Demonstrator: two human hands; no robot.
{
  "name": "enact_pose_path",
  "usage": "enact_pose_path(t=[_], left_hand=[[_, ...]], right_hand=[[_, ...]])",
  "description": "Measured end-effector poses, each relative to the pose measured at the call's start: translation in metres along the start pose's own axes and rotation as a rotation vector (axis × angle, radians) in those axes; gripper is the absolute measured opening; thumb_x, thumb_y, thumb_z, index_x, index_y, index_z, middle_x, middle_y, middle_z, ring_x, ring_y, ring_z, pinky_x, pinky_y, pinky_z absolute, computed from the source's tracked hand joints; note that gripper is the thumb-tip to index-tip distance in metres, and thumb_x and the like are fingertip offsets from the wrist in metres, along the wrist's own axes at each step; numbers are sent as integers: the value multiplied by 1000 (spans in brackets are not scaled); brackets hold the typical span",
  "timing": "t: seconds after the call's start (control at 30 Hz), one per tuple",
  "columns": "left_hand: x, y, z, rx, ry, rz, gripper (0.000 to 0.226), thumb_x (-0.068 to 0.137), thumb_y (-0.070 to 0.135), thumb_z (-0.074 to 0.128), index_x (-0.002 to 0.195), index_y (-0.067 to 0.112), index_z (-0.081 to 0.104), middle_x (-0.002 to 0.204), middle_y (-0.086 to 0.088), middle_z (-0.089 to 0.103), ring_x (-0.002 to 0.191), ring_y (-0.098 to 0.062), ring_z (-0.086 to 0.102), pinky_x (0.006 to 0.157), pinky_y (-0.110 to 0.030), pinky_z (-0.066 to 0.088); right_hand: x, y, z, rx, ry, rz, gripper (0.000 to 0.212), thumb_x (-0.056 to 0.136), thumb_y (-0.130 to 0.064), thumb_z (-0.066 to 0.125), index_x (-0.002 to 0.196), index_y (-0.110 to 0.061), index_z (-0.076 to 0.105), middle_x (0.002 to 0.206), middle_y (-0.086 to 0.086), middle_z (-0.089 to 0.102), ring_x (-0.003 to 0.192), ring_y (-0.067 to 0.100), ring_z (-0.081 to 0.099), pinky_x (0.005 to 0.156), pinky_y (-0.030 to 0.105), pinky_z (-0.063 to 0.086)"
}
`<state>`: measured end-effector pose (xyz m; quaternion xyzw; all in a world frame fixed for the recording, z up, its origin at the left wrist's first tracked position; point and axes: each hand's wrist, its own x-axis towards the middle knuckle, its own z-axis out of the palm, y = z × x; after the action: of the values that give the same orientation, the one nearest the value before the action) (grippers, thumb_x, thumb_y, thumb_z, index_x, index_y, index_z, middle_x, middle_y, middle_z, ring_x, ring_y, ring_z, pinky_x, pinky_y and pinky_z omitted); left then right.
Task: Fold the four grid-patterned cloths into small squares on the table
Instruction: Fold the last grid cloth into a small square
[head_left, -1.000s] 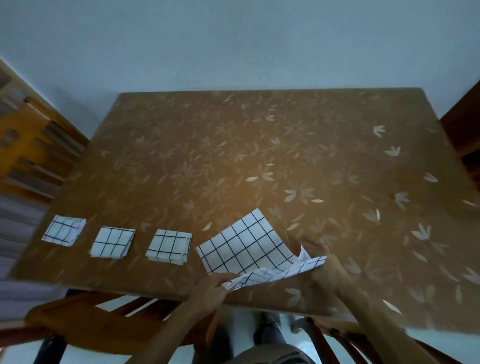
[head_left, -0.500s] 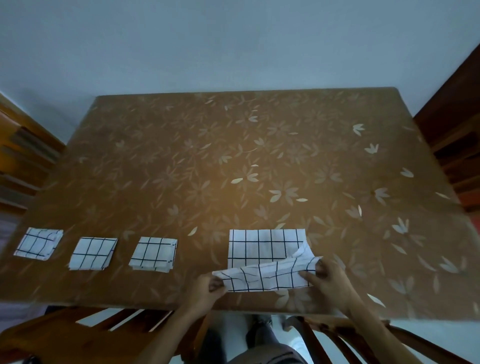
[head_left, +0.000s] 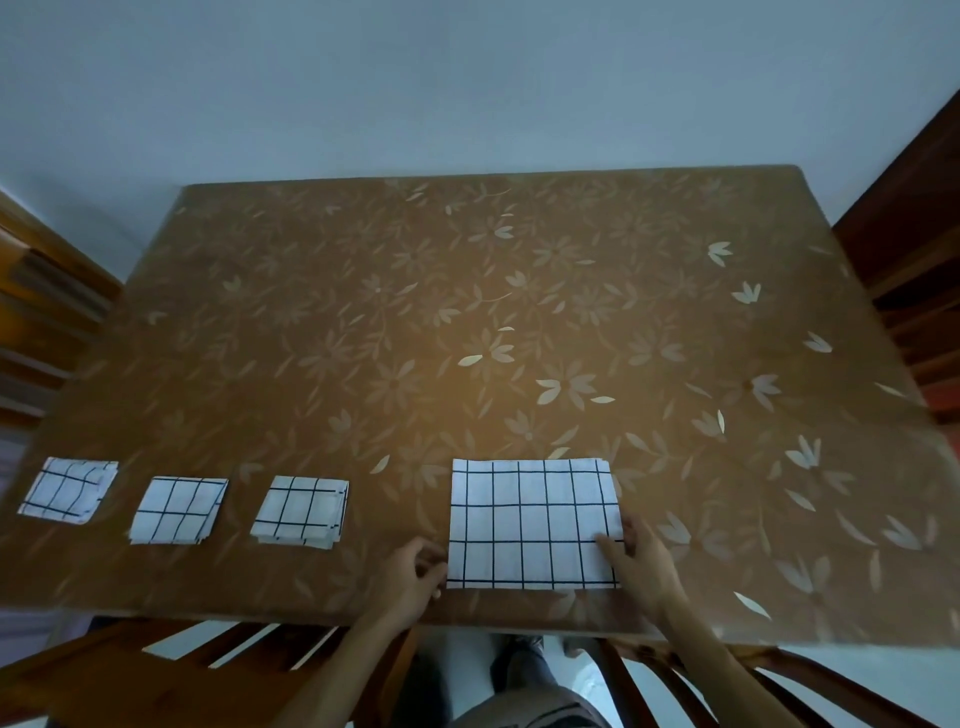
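left hand (head_left: 415, 571) pinches cloth (head_left: 530, 519) edge; right hand (head_left: 644, 564) presses opposite edge.

Large cloth (head_left: 530, 519): near right corner hidden under the right hand (head_left: 641, 564); number of layers not discernible. Left hand (head_left: 413, 571) has fingertips curled at the cloth's left edge, grip not determinable; likewise the right. Forearms (head_left: 332, 680) and chair (head_left: 156, 670) cut off by the bottom edge; table (head_left: 467, 312) is blurred at its near left corner.
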<state>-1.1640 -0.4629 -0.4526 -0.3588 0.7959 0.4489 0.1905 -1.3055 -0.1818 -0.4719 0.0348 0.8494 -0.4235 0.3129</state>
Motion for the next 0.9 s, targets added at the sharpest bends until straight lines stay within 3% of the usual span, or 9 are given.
enact_pose_path(t=[0.13, 0.37, 0.53, 0.63, 0.73, 0.8, 0.9], left_hand=[[0, 5, 1, 62, 14, 22, 16, 94, 31, 63, 108, 25, 61, 94, 9, 67, 70, -7, 68, 58, -13, 46], [4, 6, 4, 262, 21, 87, 13, 91, 37, 65, 101, 32, 58, 91, 14, 67, 79, -1, 65, 76, -28, 58], [7, 7, 6, 329, 46, 79, 17, 89, 38, 66, 101, 34, 55, 90, 13, 67, 80, -2, 65, 76, -30, 59], [3, 13, 9, 375, 141, 92, 15, 91, 36, 63, 104, 33, 56, 90, 14, 64, 79, -1, 61, 71, -22, 56], [-2, 26, 20, 440, 279, 307, 20, 94, 26, 59, 113, 26, 57, 99, 12, 59, 82, -1, 56, 63, -11, 43], [2, 31, 34, 508, 282, 518, 30, 92, 21, 58, 122, 22, 54, 118, 3, 57, 102, -10, 57, 78, -16, 47], [15, 33, 59, 683, 228, 713, 56, 88, 21, 63, 141, 17, 44, 149, -12, 42, 136, -28, 43, 105, -39, 45]], right_hand=[[-5, -3, 2, -47, 16, 2, 39, 94, -34, 62, 127, -19, 49, 111, 2, 66, 96, 22, 67, 82, 45, 59], [-6, -6, 7, -74, 114, 24, 27, 95, -28, 61, 114, -10, 56, 100, 0, 64, 93, 24, 63, 73, 32, 51], [-8, -4, 8, -127, 239, 74, 34, 94, -30, 62, 117, -8, 51, 111, 11, 62, 101, 34, 60, 84, 44, 52], [-6, -2, 12, -331, 394, -58, 53, 87, -28, 70, 129, -2, 48, 125, 21, 54, 116, 40, 51, 93, 53, 46], [-4, -6, 16, -461, 467, -167, 67, 84, -24, 72, 140, -5, 40, 140, 23, 42, 127, 41, 42, 101, 56, 40], [-3, -8, 21, -520, 430, -299, 62, 86, -18, 69, 141, -11, 41, 152, 19, 34, 138, 37, 35, 108, 54, 35], [3, -9, 35, -678, 290, -493, 58, 87, -11, 63, 141, -12, 44, 159, 14, 27, 146, 31, 27, 111, 49, 35]])
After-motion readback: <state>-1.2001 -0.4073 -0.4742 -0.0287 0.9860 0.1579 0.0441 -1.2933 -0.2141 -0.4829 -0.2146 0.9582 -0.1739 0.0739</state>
